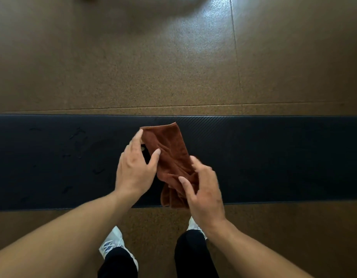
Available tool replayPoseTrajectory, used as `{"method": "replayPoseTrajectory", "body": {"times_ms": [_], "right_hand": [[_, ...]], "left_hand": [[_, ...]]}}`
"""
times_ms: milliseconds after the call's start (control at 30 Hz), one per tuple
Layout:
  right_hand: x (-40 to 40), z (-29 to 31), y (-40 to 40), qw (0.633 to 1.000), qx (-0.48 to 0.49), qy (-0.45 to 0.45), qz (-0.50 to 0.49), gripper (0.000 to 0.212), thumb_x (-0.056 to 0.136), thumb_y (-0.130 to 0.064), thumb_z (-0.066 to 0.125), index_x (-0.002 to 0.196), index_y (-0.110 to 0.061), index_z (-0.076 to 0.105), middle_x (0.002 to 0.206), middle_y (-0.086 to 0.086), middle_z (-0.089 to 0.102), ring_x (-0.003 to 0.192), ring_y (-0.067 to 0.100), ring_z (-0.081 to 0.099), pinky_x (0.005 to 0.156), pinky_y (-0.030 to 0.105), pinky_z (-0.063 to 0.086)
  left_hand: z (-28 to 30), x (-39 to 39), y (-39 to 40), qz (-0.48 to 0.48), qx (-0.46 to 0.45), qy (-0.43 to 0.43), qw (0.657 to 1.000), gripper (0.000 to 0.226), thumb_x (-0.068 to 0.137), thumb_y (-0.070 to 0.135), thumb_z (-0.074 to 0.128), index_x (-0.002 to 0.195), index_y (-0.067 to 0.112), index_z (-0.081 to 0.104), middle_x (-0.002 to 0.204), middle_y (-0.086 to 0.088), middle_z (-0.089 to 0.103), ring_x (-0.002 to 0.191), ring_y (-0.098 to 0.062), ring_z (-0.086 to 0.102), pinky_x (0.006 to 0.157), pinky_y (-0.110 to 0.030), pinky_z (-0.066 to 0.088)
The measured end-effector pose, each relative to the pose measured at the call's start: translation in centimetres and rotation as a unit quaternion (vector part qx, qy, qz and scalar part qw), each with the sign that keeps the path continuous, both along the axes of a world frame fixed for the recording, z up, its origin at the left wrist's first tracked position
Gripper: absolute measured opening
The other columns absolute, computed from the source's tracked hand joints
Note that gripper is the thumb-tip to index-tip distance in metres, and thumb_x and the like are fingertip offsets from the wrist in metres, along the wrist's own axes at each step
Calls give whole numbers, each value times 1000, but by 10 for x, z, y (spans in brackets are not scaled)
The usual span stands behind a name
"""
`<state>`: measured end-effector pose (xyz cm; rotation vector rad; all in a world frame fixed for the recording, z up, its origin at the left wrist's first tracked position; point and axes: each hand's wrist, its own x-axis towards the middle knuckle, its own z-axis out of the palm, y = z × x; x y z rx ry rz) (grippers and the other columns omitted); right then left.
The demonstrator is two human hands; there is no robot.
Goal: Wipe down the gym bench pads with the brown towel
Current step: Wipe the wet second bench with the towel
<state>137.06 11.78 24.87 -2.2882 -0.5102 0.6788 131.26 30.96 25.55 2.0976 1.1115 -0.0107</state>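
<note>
Bench pad (274,157): long black strip, fine woven texture, spanning the view over speckled cork-like floor (173,67). Left hand (133,169), fingers relaxed, thumb touching the folded plush brown towel (169,153) lying mid-pad. Right hand (203,193) grips the towel's bunched near end, which overhangs the pad edge.
</note>
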Motion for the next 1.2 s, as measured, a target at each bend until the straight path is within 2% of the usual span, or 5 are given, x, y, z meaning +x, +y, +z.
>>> {"method": "replayPoseTrajectory", "body": {"times_ms": [167, 333, 500, 867, 1200], "right_hand": [[-1, 8, -23, 981, -189, -2, -38, 63, 81, -83, 52, 125, -38, 55, 106, -22, 51, 99, 1, 49, 94, 31, 48], [-7, 12, -27, 978, -198, 68, -8, 41, 85, -78, 55, 95, -39, 56, 91, -18, 53, 89, 4, 51, 87, 30, 51], [35, 29, -10, 977, -20, 145, -154, 32, 88, -53, 75, 92, -31, 52, 78, -4, 64, 65, 4, 63, 57, 27, 54], [111, 64, 43, 996, 4, -85, -37, 29, 91, -44, 76, 115, -39, 61, 101, -17, 71, 97, 10, 68, 84, 44, 59], [78, 70, 35, 899, -102, 404, 134, 46, 76, -51, 87, 111, -25, 72, 104, -1, 79, 95, 16, 77, 93, 39, 61]], "left_hand": [[4, 58, 13, -58, 71, 79, 993, 84, 86, 56, 71, 154, 22, 34, 141, -3, 52, 132, -24, 45, 114, -44, 34], [10, 68, 21, -218, 62, 235, 945, 45, 89, 57, 67, 120, 24, 63, 112, -3, 67, 112, -27, 59, 106, -44, 42], [21, 58, 37, -70, -29, 74, 994, 25, 95, 49, 60, 110, 29, 63, 105, 7, 66, 105, -21, 62, 100, -44, 49], [75, 48, 74, -34, 19, -80, 996, 26, 100, 43, 57, 120, 26, 58, 109, 5, 68, 103, -18, 64, 92, -42, 53], [63, -18, 102, -101, -14, 80, 991, 28, 98, 59, 50, 98, 32, 55, 83, 5, 67, 77, -16, 65, 73, -43, 56]]}}
